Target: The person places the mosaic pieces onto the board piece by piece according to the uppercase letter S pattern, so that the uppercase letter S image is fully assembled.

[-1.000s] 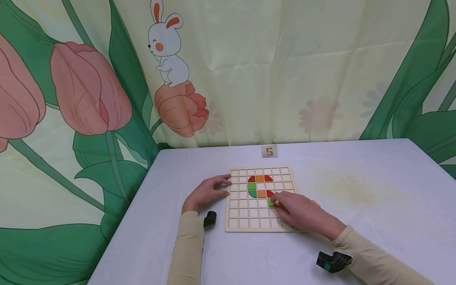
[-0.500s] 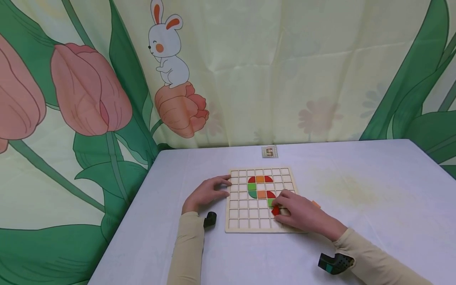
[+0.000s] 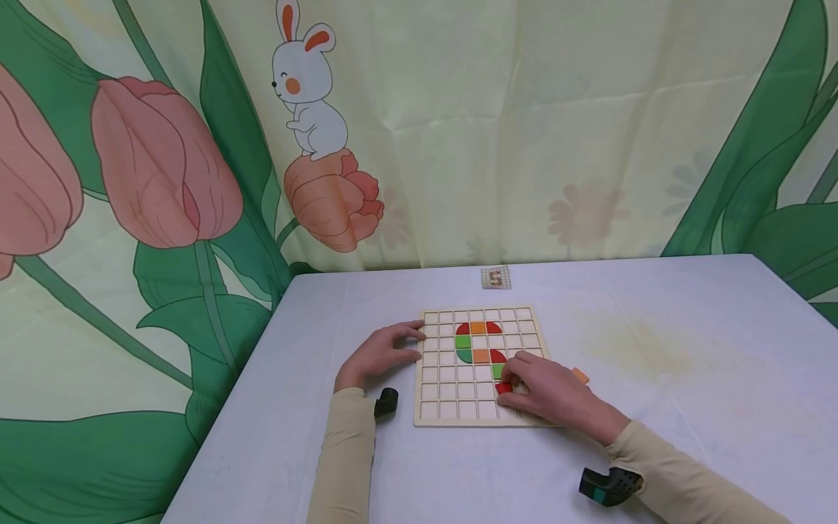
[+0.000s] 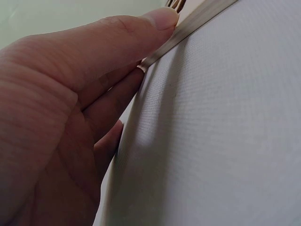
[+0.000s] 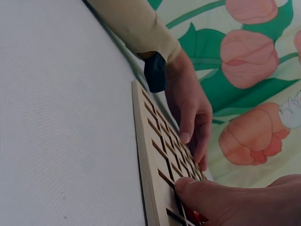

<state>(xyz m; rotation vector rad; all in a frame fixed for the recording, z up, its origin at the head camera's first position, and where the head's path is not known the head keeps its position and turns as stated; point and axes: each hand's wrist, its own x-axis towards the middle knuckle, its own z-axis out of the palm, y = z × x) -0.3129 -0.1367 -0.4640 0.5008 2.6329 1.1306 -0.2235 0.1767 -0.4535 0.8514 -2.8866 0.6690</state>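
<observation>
A wooden grid board (image 3: 448,412) lies on the table, with red, orange and green tiles set in a curved pattern. My right hand (image 3: 556,389) is over its right side, thumb and finger pinching a red tile (image 3: 503,388) just below a light green tile (image 3: 498,371). The right wrist view shows the thumb (image 5: 197,193) low over the grid, with only a sliver of red under it. My left hand (image 3: 382,353) touches the board's left edge with relaxed, extended fingers. In the left wrist view, the thumb (image 4: 127,35) reaches the wooden edge.
An orange tile (image 3: 580,375) lies right of the board, partly beside my right hand. A small card (image 3: 495,277) with a grid picture is at the table's back edge. The white-covered table (image 3: 707,349) meets a printed curtain (image 3: 458,145) behind.
The red tile, mostly hidden at first, tilted into view between the right fingers and now lies flatter, slightly further left in the grid. My left hand stays at the board's edge.
</observation>
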